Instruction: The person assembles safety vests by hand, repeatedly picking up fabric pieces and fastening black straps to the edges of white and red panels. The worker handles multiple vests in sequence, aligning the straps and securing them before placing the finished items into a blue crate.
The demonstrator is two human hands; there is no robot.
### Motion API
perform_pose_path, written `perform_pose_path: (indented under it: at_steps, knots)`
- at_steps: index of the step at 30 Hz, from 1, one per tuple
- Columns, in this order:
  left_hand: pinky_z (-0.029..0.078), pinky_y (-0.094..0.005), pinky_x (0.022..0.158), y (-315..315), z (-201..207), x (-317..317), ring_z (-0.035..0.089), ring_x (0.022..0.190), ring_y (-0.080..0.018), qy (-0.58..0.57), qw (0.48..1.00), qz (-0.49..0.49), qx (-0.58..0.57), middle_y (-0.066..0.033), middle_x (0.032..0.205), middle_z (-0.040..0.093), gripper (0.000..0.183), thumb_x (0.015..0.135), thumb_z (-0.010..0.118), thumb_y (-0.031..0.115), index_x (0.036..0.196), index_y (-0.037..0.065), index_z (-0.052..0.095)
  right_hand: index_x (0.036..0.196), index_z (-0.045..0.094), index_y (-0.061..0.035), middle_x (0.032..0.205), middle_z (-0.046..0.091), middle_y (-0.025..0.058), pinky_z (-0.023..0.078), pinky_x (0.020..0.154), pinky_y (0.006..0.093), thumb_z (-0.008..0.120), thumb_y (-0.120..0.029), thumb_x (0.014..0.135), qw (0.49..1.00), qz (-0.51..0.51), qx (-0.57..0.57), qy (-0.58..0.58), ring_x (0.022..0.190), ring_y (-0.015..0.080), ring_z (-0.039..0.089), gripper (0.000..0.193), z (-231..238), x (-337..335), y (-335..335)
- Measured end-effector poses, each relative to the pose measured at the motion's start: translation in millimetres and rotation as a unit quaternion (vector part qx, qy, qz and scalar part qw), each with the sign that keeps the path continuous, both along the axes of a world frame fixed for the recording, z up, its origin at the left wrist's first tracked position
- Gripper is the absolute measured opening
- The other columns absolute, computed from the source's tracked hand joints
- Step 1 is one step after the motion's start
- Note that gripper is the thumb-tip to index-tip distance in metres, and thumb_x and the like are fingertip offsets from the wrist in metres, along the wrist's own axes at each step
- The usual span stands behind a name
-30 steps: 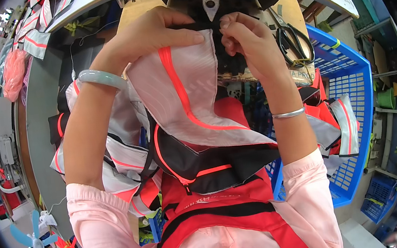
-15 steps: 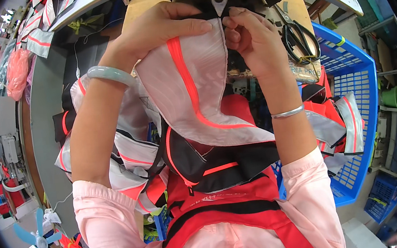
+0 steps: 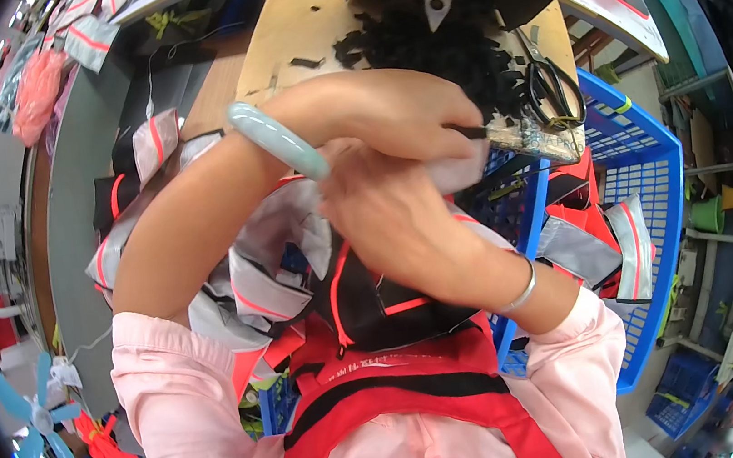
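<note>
A grey cloth piece (image 3: 460,173) is at the hands, above the person's lap and just below the near edge of the wooden surface (image 3: 284,42). The left hand (image 3: 408,116) reaches across to the right, its grip clamped on the cloth piece, with a narrow black strip (image 3: 469,132) at its fingers. The right hand (image 3: 392,215) crosses beneath it to the left; its fingertips are blurred and partly hidden by the left wrist, so I cannot tell whether its grip is together or apart. A pale green bangle (image 3: 280,139) is on the left wrist, a silver bracelet (image 3: 525,290) on the right.

Below the hands, black cloth with an orange zip (image 3: 338,298) lies over a red apron (image 3: 338,441). More grey and orange cloth (image 3: 268,287) is bunched to the left. On the surface, black scraps (image 3: 464,52) lie near black-handled scissors (image 3: 538,64). To the right stands a blue basket (image 3: 678,191) holding cloth pieces (image 3: 632,247).
</note>
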State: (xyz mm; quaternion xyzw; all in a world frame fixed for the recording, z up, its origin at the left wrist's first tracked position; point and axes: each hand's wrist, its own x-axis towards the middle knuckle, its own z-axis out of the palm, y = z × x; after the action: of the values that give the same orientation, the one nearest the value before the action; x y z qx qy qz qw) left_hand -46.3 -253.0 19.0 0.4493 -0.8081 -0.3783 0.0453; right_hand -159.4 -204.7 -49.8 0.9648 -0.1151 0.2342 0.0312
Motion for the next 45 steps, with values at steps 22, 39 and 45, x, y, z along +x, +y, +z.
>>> perform_pose_path:
  at_steps: [22,39,45]
  knots:
    - [0.049,-0.0400,0.074,174.5,18.2,-5.6,0.063,0.082,-0.0284,-0.168,0.983,0.032,0.065,-0.0107,0.082,0.064,0.040,0.083,0.061,0.034,0.118,0.014,0.058,0.086,0.060,-0.0069,0.077,0.061,0.0113,0.048,0.060,0.0416,0.067,-0.025,0.079,0.880,0.129,0.452,0.066,0.070,0.0320,0.062,0.020,18.3,-107.6,-0.5]
    - [0.048,-0.0339,0.057,149.7,-33.3,-10.7,0.065,0.061,-0.0255,0.088,0.988,0.070,0.109,-0.0112,0.065,0.063,0.021,0.088,0.062,0.025,0.083,0.005,0.067,0.089,0.062,-0.0084,0.071,0.061,0.0126,0.045,0.055,0.0419,0.066,-0.025,0.081,0.877,0.115,0.450,0.121,0.065,0.0344,0.060,0.018,60.2,-127.0,-22.4]
    - [0.047,-0.0428,0.062,103.0,9.9,15.0,0.061,0.074,-0.0362,-0.120,0.936,0.234,-0.235,-0.0161,0.079,0.064,0.016,0.078,0.061,0.015,0.090,0.004,0.062,0.089,0.061,-0.0001,0.070,0.058,0.0183,0.046,0.057,0.0368,0.061,-0.016,0.081,0.873,0.031,0.486,-0.010,0.061,0.0324,0.057,0.018,70.8,-96.6,-61.2]
